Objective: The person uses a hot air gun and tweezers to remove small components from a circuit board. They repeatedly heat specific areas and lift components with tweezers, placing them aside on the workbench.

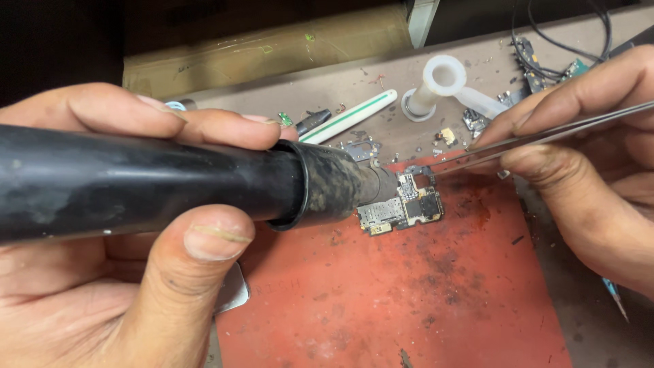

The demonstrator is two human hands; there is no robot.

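My left hand grips a thick black tool handle whose grimy nozzle points right at a small phone circuit board. The board lies on a stained red mat. My right hand pinches thin metal tweezers, and their tips reach down to the board's upper edge, next to the nozzle.
On the dusty bench behind the mat lie a white plastic funnel-shaped piece, a white stick with a green stripe, small board scraps and black wires. A brown cardboard roll lies along the back.
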